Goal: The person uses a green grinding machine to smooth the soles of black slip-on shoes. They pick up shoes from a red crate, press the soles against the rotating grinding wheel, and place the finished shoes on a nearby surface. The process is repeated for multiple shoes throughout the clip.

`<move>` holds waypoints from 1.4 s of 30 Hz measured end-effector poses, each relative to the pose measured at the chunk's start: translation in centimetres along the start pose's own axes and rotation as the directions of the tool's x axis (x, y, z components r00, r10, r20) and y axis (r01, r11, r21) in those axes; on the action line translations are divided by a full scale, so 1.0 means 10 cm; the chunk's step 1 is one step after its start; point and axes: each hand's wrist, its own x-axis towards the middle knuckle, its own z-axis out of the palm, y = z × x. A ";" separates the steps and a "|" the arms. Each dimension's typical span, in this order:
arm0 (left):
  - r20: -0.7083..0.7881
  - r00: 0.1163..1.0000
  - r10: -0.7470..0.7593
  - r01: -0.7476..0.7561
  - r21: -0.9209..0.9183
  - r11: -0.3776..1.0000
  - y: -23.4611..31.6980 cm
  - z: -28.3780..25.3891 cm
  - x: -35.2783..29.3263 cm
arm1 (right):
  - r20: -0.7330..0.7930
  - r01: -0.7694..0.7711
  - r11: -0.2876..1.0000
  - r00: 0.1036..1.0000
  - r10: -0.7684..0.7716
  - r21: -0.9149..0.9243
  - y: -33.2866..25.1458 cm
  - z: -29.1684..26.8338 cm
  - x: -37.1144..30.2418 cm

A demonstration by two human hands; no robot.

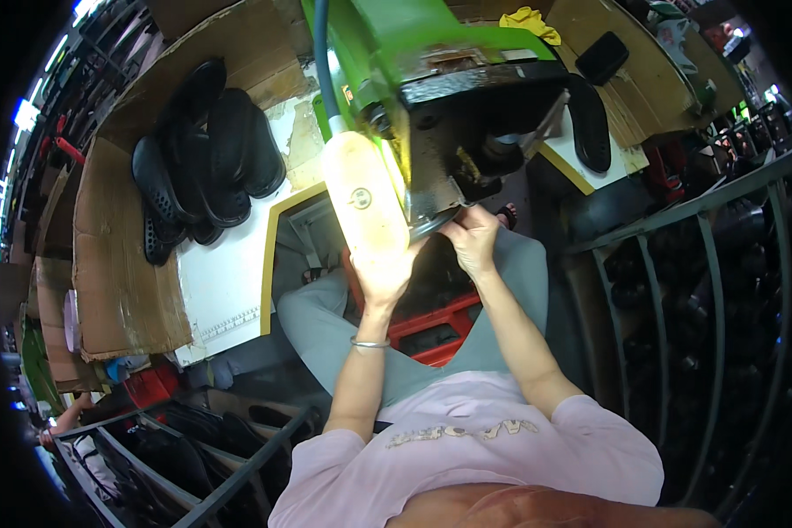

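A green machine (387, 40) with a dark metal head (466, 114) stands right in front of me. Below the head is a black curved-edged piece (436, 226), mostly hidden, so I cannot make out its full shape. The fingers of my right hand (473, 239) are closed on its right edge, close under the machine. My left hand (384, 275) is raised on its other side. A brightly lit, pale yellow lamp (354, 189) covers the left fingers, so their grip does not show.
Black perforated clogs (202, 163) are heaped in cardboard on the left of the white table (224, 282). At the right lie a black sole (590, 123) and a yellow cloth (532, 22). A red crate (436, 330) sits between my knees. Metal racks (713, 255) flank both sides.
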 end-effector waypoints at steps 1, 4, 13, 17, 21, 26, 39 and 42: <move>-0.028 0.999 -0.042 0.040 -0.069 0.997 -0.04 0.07 -0.04 | 0.006 -0.115 0.991 0.993 0.115 0.067 0.36 -0.14 -0.04; -0.130 0.984 -0.120 0.083 -0.264 0.961 0.00 0.29 -0.17 | 0.176 -0.443 0.823 0.897 0.406 0.356 0.99 -0.42 -0.29; -0.111 0.986 -0.121 0.072 -0.369 0.927 0.21 0.39 -0.14 | -0.324 -0.063 0.991 0.941 0.097 0.115 0.00 -1.14 -0.14; -0.107 0.978 -0.177 0.139 -0.292 0.946 0.27 0.18 -0.14 | -0.333 0.083 0.930 0.919 -0.211 -0.359 -0.54 -1.24 0.04; -0.168 0.968 -0.189 0.108 -0.401 0.910 0.27 -0.15 -0.13 | -0.163 0.207 0.911 0.946 -0.279 -0.356 -0.88 -0.88 0.13; -0.192 0.959 -0.210 0.068 -0.564 0.823 0.22 -0.56 -0.22 | -0.045 0.259 0.925 0.958 -0.282 -0.279 -0.91 -0.56 0.06; 0.344 0.841 -0.417 0.368 0.201 0.908 -0.22 -1.37 -0.13 | 0.132 0.454 0.801 0.888 -0.440 -0.389 -0.54 0.12 -0.08; 0.386 0.905 -0.179 -0.073 0.555 0.829 0.21 -0.81 0.14 | 0.212 0.549 0.695 0.831 -0.515 -0.463 -0.68 0.10 -0.02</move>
